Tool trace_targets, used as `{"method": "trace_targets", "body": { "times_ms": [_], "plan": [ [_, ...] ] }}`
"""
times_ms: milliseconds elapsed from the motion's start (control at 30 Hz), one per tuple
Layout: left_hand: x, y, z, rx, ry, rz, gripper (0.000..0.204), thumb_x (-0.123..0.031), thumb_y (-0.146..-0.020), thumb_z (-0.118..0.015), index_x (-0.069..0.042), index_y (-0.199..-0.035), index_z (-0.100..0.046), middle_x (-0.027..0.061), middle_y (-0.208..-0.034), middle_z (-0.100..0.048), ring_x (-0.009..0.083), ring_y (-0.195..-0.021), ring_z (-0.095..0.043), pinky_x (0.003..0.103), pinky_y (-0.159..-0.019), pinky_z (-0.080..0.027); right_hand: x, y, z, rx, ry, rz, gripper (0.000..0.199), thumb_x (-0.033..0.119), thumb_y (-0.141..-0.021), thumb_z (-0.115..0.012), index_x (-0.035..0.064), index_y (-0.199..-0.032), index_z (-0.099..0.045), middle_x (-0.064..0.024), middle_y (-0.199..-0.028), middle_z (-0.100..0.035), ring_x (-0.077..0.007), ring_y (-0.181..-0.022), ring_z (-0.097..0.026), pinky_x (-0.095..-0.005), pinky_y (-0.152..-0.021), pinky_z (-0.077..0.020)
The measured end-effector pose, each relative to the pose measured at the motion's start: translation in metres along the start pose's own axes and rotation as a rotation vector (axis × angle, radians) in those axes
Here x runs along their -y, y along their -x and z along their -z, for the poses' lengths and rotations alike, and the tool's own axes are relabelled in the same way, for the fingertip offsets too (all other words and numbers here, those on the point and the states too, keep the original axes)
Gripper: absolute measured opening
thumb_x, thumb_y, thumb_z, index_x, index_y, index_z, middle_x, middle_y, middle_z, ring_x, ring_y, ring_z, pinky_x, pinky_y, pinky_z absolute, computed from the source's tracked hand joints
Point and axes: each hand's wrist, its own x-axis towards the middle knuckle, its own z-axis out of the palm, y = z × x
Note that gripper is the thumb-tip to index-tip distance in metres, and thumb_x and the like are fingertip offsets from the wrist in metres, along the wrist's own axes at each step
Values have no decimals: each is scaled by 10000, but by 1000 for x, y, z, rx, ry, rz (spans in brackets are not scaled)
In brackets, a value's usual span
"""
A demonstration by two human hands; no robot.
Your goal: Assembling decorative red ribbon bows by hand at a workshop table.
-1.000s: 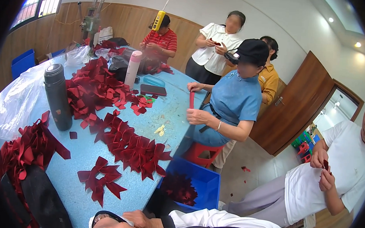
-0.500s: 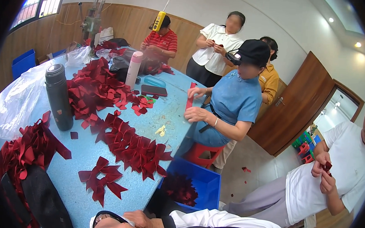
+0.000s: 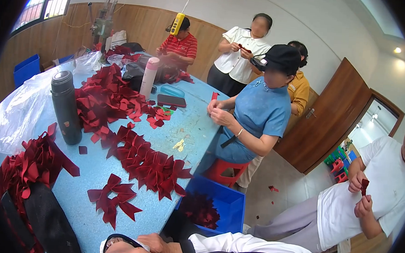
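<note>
Across the table, the person in the blue shirt (image 3: 259, 111) has lowered both hands to the table edge. At 6 o'clock, the wearer's right hand (image 3: 160, 247) lies curled against the left hand (image 3: 127, 252) (whether either grips anything cannot be told). A red ribbon bow (image 3: 112, 200) lies near, at 10 o'clock from them on the blue table (image 3: 189, 121). The blue bin (image 3: 228, 202) of dark red bows sits at 1 o'clock.
</note>
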Motion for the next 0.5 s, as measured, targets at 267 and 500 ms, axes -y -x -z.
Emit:
{"method": "trace_targets", "body": {
  "times_ms": [267, 500],
  "plan": [
    [0, 0, -1, -13, 7, -6, 341, 110, -752, -372, -60, -462, -308, 61, -454, -334, 152, -336, -302, 285, -334, -281, 1, 0, 0, -8, 10, 7, 141, 75, -706, -576, -19, -765, -490, -160, -695, -506, -357, -632, -525, -394, -514, -415],
    [0, 1, -1, -9, 5, 6, 341, 110, -749, -373, -61, -461, -309, 61, -456, -338, 153, -339, -311, 285, -336, -281, 0, 0, 0, -8, -1, 1, 134, 74, -712, -576, -19, -756, -490, -162, -691, -504, -356, -626, -525, -395, -508, -410]
  ]
}}
